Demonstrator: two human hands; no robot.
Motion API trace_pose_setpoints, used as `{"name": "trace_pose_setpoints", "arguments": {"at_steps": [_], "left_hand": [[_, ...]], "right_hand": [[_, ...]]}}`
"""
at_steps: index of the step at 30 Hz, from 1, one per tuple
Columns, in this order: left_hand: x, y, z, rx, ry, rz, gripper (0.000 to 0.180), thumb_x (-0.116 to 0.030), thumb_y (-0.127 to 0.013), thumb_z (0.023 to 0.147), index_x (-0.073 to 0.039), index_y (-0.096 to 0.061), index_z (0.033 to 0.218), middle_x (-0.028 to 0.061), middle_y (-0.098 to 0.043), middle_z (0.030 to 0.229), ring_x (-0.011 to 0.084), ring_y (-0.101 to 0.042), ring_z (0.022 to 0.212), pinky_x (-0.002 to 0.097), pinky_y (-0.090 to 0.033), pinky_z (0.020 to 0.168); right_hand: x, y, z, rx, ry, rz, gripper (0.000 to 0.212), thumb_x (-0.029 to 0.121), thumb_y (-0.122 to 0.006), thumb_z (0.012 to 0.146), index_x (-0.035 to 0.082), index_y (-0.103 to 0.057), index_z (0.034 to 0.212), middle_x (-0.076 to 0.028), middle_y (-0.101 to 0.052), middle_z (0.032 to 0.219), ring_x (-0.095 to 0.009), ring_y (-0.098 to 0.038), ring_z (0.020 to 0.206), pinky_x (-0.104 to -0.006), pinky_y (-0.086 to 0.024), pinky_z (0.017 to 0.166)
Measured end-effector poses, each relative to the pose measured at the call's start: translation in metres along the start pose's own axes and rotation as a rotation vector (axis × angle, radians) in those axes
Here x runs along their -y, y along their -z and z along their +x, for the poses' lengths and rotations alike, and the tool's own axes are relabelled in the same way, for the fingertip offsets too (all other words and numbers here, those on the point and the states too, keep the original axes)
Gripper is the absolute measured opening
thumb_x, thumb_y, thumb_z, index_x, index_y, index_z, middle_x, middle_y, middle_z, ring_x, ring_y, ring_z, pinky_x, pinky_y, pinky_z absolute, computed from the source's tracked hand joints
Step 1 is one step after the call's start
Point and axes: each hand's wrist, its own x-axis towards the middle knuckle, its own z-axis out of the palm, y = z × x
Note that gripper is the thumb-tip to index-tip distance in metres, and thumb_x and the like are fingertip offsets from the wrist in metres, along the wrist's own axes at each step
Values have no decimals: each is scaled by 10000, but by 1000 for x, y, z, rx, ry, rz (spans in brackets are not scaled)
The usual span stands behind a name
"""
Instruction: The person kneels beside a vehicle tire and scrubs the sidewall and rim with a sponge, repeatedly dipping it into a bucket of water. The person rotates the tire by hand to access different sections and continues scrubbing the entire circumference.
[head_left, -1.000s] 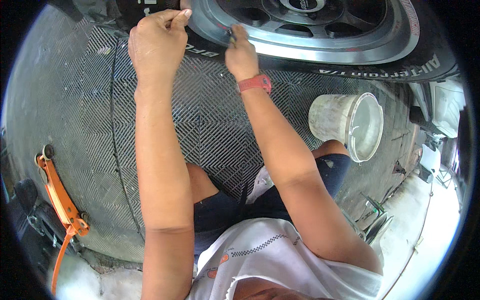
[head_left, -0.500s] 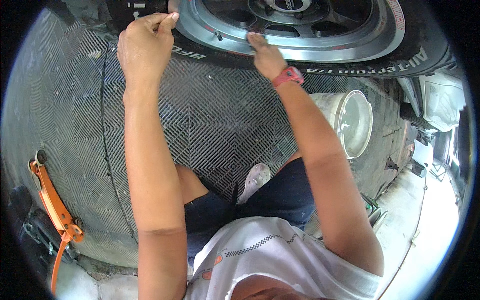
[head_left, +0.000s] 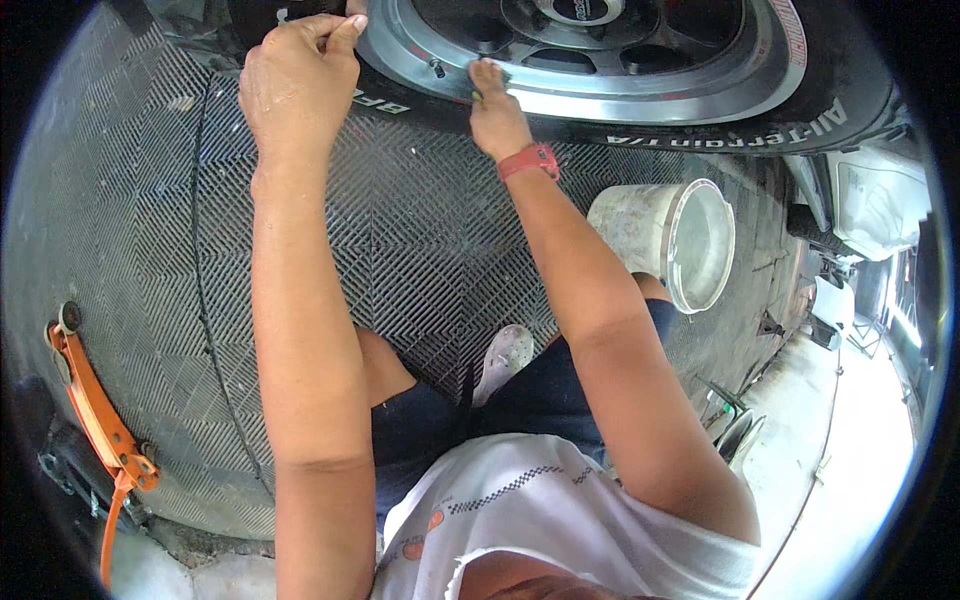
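Observation:
The black tire [head_left: 720,138] with raised white lettering stands before me around a silver wheel rim [head_left: 590,105] with a dark centre. My left hand [head_left: 300,90] is closed at the tire's left side, thumb and fingers pressed together beside the rim's edge. Its skin looks wet; what lies between the fingers, if anything, is hidden. My right hand [head_left: 497,115], with a red watch [head_left: 530,161] at the wrist, presses a small dark-green pad [head_left: 506,77] against the rim's lower lip. The pad is mostly covered by the fingers. A short valve stem [head_left: 437,68] sticks out left of that hand.
A dirty white bucket [head_left: 630,220] holding liquid stands right of my right forearm. An orange floor jack [head_left: 98,415] lies at the far left. Ridged grey floor tiles [head_left: 420,240] spread below the wheel, with a dark cord [head_left: 198,250] across them.
My right hand has slid left along the rim's lower lip, toward the valve stem. The left hand stays at the tire's side. The view has shifted slightly.

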Motion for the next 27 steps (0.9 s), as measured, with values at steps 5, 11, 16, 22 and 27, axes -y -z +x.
{"name": "trace_pose_setpoints", "arguments": {"at_steps": [5,11,16,22,27], "left_hand": [[2,4,-3,-3,12,-20,328,-418,-779,993,-120,-866,1100,101,-839,947,294,-811,887,406,-606,816],[0,8,-3,14,34,-32,310,-394,-779,995,-119,-866,1109,120,-835,949,318,-805,885,423,-606,824],[0,2,-4,-5,22,-65,304,-386,-782,996,-113,-867,1100,123,-833,926,313,-806,872,417,-608,803],[2,5,-3,-19,-3,21,309,-397,-788,991,-118,-868,1099,114,-836,932,297,-813,876,406,-611,811],[2,1,-3,1,38,-20,323,-414,-780,994,-121,-867,1097,117,-836,946,300,-812,882,409,-606,811]], "right_hand": [[-76,72,-31,290,225,-558,738,1,-506,920,57,-424,1652,-186,-392,1740,-350,-421,1590,-573,-519,1119],[-107,154,-69,176,-43,-1075,734,119,-526,966,31,-388,1682,-102,-326,1799,-262,-314,1658,-474,-484,1055],[-38,23,-52,122,-254,-778,802,163,-639,906,-15,-403,1651,-236,-335,1759,-406,-299,1641,-537,-520,1077],[52,-54,-34,-147,22,56,686,21,-608,887,-16,-509,1565,-284,-450,1664,-421,-438,1552,-540,-438,1218],[-52,51,-51,274,117,-550,704,36,-592,908,23,-494,1605,-236,-440,1696,-389,-410,1585,-521,-463,1189]]}}
